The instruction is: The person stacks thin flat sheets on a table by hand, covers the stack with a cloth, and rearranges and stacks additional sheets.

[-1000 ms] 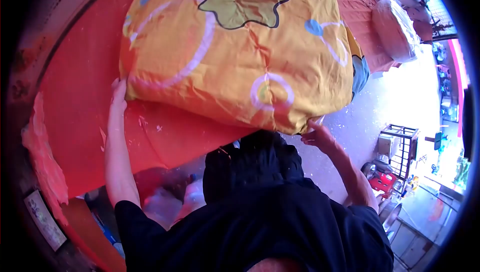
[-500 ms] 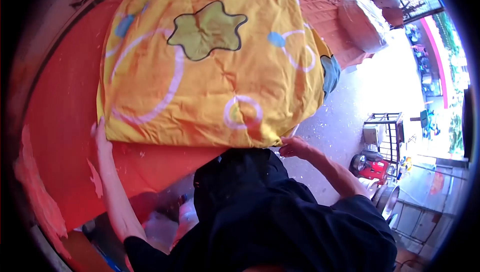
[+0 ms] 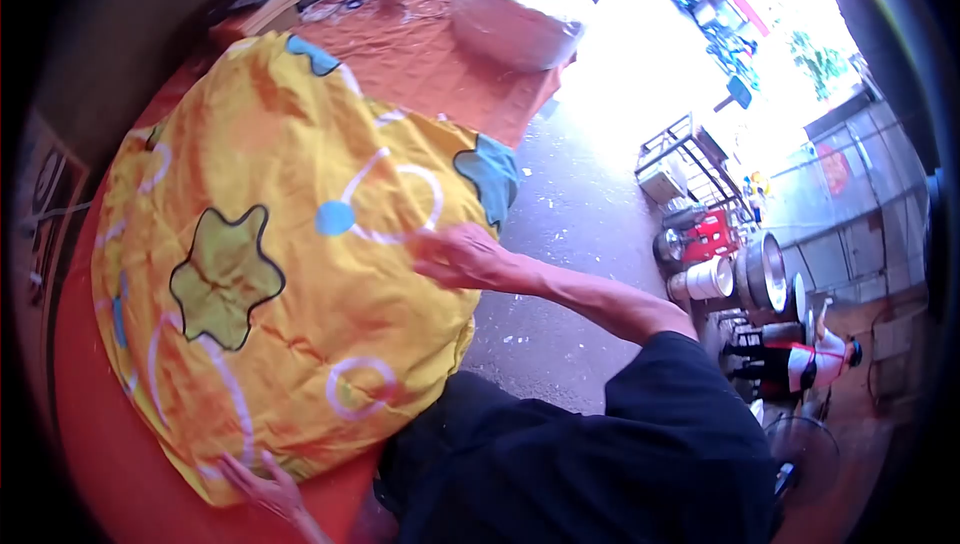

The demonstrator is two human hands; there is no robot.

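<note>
A large yellow cloth (image 3: 300, 274) with a star, rings and blue patches is spread over an orange-red covered surface (image 3: 85, 384), its face creased. Near the cloth's lower left edge, my left hand (image 3: 265, 487) lies with its fingers stretched apart on the fabric, gripping nothing. My right hand (image 3: 465, 256) is over the cloth's right side, just below a blue star patch (image 3: 490, 179). Motion blurs its fingers, so I cannot make out whether they hold any fabric.
A big plastic-wrapped bundle (image 3: 520, 14) sits at the far end of the surface. Concrete floor (image 3: 560, 244) runs along the right. Farther right are a metal rack (image 3: 690, 159), a white bucket (image 3: 705, 279), large metal pans (image 3: 765, 269) and a person (image 3: 820, 359).
My right hand has left the cloth's near right corner and moved farther up its right side. My left hand now lies flat at the lower left edge. The camera view has turned right.
</note>
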